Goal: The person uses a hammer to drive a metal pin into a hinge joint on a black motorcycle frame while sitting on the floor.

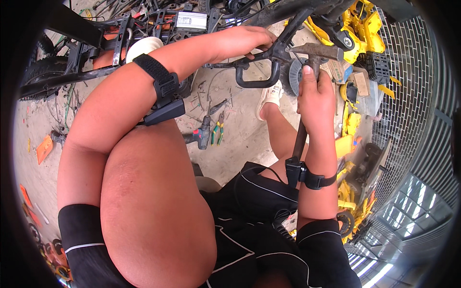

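Observation:
In my right hand (317, 98) is a hammer (321, 51), fingers wrapped round its dark handle and thumb along the upper part. The hammer's head lies sideways, its pointed end close to a joint of the black metal frame (283, 48). Whether that end touches the frame I cannot tell. My left hand (245, 41) reaches across to the same frame, its fingers curled over the bar just left of the joint; the fingertips are partly hidden. Below the joint hangs a U-shaped black bracket (258, 85).
On the concrete floor lie a cordless drill (203, 133) and green-yellow pliers (218, 128). A silver box (191, 20) sits on the frame among wires. Yellow body panels (367, 31) and a cardboard box (359, 82) are at the right, beside a brick-patterned wall (406, 81).

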Available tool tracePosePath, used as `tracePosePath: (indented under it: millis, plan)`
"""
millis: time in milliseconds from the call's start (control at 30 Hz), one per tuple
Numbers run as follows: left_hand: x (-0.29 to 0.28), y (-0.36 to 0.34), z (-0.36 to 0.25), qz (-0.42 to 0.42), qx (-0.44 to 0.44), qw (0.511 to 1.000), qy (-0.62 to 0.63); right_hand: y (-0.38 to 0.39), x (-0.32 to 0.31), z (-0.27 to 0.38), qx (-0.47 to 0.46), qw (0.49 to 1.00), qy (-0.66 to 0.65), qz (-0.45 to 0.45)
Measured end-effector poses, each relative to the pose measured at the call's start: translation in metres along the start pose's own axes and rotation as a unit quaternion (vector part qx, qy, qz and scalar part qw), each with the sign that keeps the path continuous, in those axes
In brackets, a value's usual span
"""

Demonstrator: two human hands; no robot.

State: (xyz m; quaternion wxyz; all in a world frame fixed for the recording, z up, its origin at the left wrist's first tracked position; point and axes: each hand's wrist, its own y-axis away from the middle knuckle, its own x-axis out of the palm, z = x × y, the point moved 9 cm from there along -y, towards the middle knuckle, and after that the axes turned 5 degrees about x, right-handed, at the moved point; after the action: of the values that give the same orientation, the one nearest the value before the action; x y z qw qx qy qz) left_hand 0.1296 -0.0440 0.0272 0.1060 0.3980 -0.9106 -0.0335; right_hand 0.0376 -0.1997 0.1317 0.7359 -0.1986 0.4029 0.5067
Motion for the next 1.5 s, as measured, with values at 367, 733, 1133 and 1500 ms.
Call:
tracePosePath:
  millis: [367,733,1133,1500]
  plan:
    - [0.001,0.003,-0.005,-0.001,0.011,1.0,-0.003,0.009,0.0,0.01,-0.018,0.999,0.023,-0.023]
    - [0.0,0.002,-0.003,-0.001,0.01,1.0,-0.01,0.018,0.0,0.019,0.001,0.998,0.06,-0.003]
    - [0.0,0.0,-0.001,-0.003,0.017,1.0,-0.012,0.021,-0.018,0.033,-0.098,0.991,0.043,-0.076]
    - [0.0,-0.005,0.002,0.01,0.012,1.0,0.002,0.014,-0.002,0.036,-0.081,0.993,0.09,0.004]
